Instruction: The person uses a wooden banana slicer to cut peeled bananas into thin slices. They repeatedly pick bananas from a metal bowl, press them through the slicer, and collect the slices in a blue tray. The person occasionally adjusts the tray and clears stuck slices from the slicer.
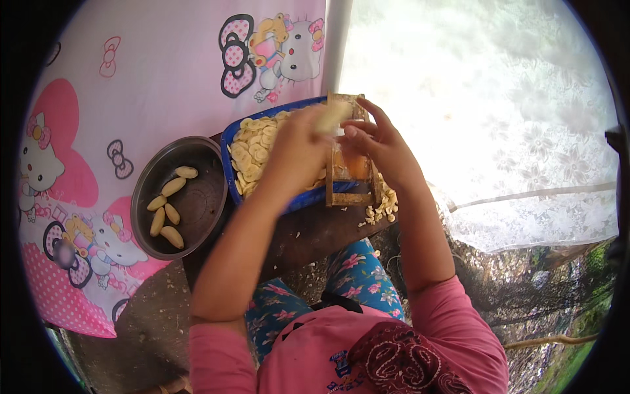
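Note:
My left hand [302, 141] is closed on a peeled banana [333, 117], blurred by motion, over the upper part of a wooden slicer [353, 199]. The slicer is a narrow frame lying across the right side of a blue basin [230, 161]. Thin round banana slices [252, 148] fill the basin's left part. Beside the banana, my right hand [380, 144] hovers over the slicer with its fingers apart, holding nothing that I can see. Both hands hide much of the slicer's middle and some of the slices.
A dark round metal bowl [207, 210] with several peeled bananas [172, 187] stands left of the basin. Pale scraps [384, 207] lie right of the slicer on the dark table [289, 246]. A pink printed curtain [164, 79] hangs at left, a white lace curtain [525, 131] at right.

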Motion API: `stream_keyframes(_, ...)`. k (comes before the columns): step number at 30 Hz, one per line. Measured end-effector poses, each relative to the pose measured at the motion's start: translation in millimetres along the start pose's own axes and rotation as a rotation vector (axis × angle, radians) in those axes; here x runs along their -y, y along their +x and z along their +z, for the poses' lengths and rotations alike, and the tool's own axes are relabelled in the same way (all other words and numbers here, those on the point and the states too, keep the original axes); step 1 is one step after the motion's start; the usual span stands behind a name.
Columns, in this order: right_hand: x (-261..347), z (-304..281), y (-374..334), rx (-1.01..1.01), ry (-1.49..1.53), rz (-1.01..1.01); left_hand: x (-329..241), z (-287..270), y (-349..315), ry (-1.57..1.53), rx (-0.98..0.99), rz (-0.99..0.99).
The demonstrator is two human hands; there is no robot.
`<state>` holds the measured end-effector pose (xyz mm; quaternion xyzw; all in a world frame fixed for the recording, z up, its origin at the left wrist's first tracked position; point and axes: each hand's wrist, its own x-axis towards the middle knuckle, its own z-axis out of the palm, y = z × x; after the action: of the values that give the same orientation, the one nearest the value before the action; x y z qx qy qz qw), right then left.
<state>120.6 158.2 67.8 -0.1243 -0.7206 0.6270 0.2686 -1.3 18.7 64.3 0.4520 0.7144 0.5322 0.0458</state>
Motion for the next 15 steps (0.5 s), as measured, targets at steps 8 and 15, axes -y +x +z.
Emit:
stream_keyframes(8,-23.6,-44.1,-2.8,-0.304,-0.031,-0.070,10.1,43.6,-14.3,0.396,-0.043,-0.025)
stream_keyframes(15,-62.6,-49.8,6.9,-0.403,0.308,0.024,36.5,49.0,-4.6,0.177,0.044,-0.274)
